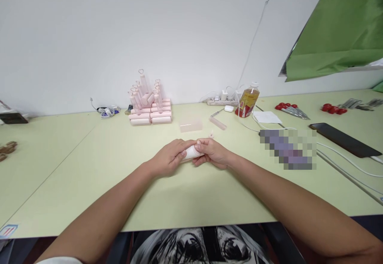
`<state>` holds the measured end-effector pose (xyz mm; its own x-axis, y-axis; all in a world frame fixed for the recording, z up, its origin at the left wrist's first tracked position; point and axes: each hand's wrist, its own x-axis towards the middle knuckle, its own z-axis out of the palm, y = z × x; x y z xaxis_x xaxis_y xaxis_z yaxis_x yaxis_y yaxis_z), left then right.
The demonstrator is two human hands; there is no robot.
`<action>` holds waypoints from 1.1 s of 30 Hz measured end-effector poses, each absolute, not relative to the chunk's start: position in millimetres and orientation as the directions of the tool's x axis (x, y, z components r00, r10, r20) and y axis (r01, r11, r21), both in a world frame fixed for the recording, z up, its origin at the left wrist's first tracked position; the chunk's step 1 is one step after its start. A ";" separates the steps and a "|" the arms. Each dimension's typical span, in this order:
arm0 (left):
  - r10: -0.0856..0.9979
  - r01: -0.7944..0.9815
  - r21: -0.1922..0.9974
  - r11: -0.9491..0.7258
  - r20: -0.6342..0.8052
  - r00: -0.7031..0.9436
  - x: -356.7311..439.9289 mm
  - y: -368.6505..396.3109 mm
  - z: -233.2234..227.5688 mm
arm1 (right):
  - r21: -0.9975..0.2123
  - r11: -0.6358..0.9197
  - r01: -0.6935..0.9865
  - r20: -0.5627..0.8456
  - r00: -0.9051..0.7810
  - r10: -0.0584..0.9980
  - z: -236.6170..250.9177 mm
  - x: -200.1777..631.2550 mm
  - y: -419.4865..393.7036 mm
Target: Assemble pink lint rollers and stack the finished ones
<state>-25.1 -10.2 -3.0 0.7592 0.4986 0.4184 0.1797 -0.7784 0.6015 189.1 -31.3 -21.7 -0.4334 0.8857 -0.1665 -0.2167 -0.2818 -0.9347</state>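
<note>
Over the near middle of the table, both hands are closed on a small white lint roller point(191, 152). My left hand point(170, 157) wraps its left part, with the fingers lying over the top. At its right end, my right hand point(213, 152) grips with the thumb and fingers; these hide that end. Just beyond the hands lie a clear pink cover point(190, 126), a narrow pink strip point(218, 123) and a small pink piece point(211, 134). Several pink lint rollers with heart-shaped loops point(143, 84) stand farther back, among stacked pink-and-white rollers point(150, 116).
At the back right are a power strip point(223, 101), a white earphone case point(229, 108) and a drink bottle point(247, 99). A phone point(344, 139) and cables lie on the right, beyond a blurred-out item point(287, 150). Red-handled tools point(291, 110) lie behind.
</note>
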 end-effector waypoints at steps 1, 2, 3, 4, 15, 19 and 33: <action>0.492 0.190 0.586 -0.788 0.412 0.767 -25.1 -10.3 -3.2 | -0.940 -0.268 -0.210 -0.160 -0.422 0.892 -21.9 188.8 -31.4; 0.496 0.203 0.577 -0.791 0.411 0.765 -25.0 -10.5 -3.6 | -0.946 -0.254 -0.204 -0.151 -0.415 0.897 -22.1 188.4 -31.6; 0.510 0.221 0.571 -0.791 0.414 0.754 -24.7 -10.7 -4.1 | -0.952 -0.238 -0.193 -0.140 -0.414 0.899 -22.1 187.8 -32.0; 0.526 0.241 0.564 -0.790 0.422 0.738 -24.1 -11.0 -4.4 | -0.962 -0.210 -0.177 -0.121 -0.416 0.901 -22.1 187.1 -32.6; 0.514 0.358 0.422 -0.833 0.352 0.782 -19.2 -9.5 -7.2 | -0.841 0.476 0.257 0.345 -0.422 0.838 -25.8 189.8 -32.2; 0.490 0.374 0.363 -0.853 0.316 0.812 -21.1 -7.3 -5.4 | -0.813 0.511 0.279 0.381 -0.409 0.829 -24.4 188.5 -34.6; 0.455 0.366 0.294 -0.883 0.340 0.823 -23.5 -6.0 -0.6 | -0.770 0.586 0.254 0.497 -0.338 0.799 -28.0 183.6 -39.0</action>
